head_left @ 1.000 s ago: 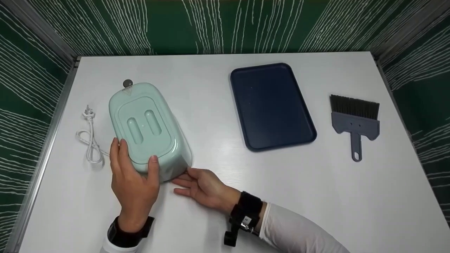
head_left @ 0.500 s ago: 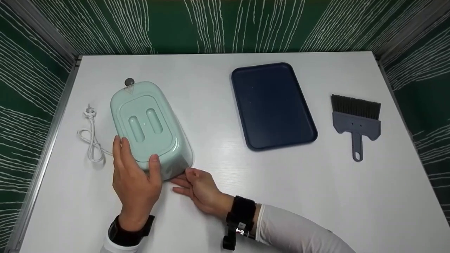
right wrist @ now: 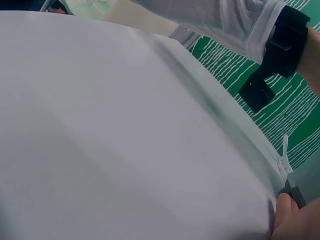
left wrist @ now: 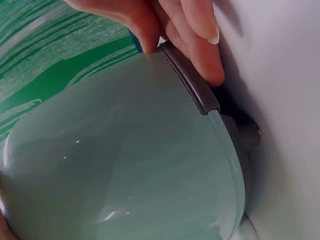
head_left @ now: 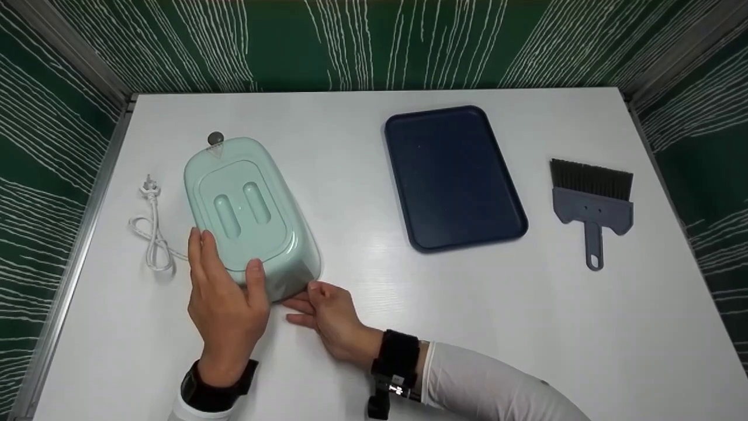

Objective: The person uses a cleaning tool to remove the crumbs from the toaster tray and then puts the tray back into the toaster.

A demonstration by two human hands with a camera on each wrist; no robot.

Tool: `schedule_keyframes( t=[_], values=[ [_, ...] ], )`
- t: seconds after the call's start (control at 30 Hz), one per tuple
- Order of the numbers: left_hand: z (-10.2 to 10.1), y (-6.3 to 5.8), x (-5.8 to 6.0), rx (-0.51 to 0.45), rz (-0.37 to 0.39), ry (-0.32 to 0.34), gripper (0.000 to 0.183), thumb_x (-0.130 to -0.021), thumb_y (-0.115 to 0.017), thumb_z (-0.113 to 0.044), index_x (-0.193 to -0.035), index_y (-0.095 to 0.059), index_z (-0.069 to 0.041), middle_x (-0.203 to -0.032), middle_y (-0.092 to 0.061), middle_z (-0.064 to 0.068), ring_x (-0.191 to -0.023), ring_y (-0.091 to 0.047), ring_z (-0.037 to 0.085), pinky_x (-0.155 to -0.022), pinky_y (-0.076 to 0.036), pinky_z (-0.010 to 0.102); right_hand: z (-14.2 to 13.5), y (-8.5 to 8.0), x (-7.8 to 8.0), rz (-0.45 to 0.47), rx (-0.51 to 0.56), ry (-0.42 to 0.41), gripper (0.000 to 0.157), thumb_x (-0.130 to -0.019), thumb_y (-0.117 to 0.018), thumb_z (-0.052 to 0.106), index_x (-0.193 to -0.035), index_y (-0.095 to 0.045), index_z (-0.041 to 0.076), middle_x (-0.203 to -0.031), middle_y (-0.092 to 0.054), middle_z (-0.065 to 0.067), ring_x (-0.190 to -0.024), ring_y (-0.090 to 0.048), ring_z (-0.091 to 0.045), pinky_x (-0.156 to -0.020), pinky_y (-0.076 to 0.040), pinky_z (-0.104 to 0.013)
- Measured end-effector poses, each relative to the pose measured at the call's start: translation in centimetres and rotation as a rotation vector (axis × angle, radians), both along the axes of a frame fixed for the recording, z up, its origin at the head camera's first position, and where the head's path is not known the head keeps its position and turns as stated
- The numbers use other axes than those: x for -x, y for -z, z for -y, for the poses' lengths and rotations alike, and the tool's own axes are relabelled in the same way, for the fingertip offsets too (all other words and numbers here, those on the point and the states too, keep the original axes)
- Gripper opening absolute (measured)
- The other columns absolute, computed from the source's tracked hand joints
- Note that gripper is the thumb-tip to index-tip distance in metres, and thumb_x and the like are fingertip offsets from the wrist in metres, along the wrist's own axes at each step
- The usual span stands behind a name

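A mint-green countertop appliance (head_left: 242, 202) with a rounded lid and two oval grooves on top sits on the left half of the white table. My left hand (head_left: 228, 310) rests on its near left corner, long fingers straight along the side and thumb on the top. At the near right edge, my right hand (head_left: 336, 318) holds a dark grey strip (left wrist: 187, 75) on the appliance's rim. Its thumb lies above that strip and the fingers come from beneath, as the left wrist view shows. In the head view the lid hides the strip.
A white power cord (head_left: 155, 234) lies coiled left of the appliance, and a grey round knob (head_left: 215, 138) shows at its far end. A dark blue tray (head_left: 456, 178) lies right of centre. Farther right is a grey hand brush (head_left: 593, 210). Green walls (head_left: 374, 47) enclose the table.
My right wrist has shifted slightly left and toward me, its fingers staying at the appliance's edge. My left hand keeps its place on the corner, and the lid looks the same.
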State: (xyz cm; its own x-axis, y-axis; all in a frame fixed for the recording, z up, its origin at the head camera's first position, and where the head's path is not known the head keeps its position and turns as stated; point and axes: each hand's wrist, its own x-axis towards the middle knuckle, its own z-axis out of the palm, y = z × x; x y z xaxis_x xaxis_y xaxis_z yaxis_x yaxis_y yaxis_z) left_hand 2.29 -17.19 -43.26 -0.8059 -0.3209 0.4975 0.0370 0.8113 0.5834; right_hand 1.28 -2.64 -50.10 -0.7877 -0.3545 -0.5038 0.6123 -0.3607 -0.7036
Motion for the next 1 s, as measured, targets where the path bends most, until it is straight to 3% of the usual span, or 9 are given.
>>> schedule_keyframes(
  t=[0.73, 1.0],
  values=[
    [-0.04, 0.28, -0.12, 0.016, -0.026, -0.013, 0.071, -0.100, -0.054, -0.034, -0.153, -0.039, 0.010, -0.162, -0.037, 0.026, -0.134, -0.052, 0.048, -0.076, -0.051, 0.071, 0.54, 0.12, -0.34, -0.004, -0.051, 0.072, 0.032, -0.113, -0.043, 0.009, -0.126, -0.057, -0.016, -0.107, -0.075, -0.024, -0.104, -0.075, -0.030, -0.084, -0.062, -0.038],
    [0.15, 0.37, -0.04, 0.032, -0.029, -0.012, 0.071, -0.100, -0.053, -0.036, -0.151, -0.039, 0.011, -0.161, -0.037, 0.028, -0.130, -0.054, 0.050, -0.074, -0.051, 0.071, 0.78, -0.15, -0.50, 0.041, -0.088, 0.122, 0.021, -0.110, -0.051, 0.010, -0.110, -0.059, -0.010, -0.099, -0.075, -0.024, -0.092, -0.077, -0.028, -0.077, -0.064, -0.036]
  ],
)
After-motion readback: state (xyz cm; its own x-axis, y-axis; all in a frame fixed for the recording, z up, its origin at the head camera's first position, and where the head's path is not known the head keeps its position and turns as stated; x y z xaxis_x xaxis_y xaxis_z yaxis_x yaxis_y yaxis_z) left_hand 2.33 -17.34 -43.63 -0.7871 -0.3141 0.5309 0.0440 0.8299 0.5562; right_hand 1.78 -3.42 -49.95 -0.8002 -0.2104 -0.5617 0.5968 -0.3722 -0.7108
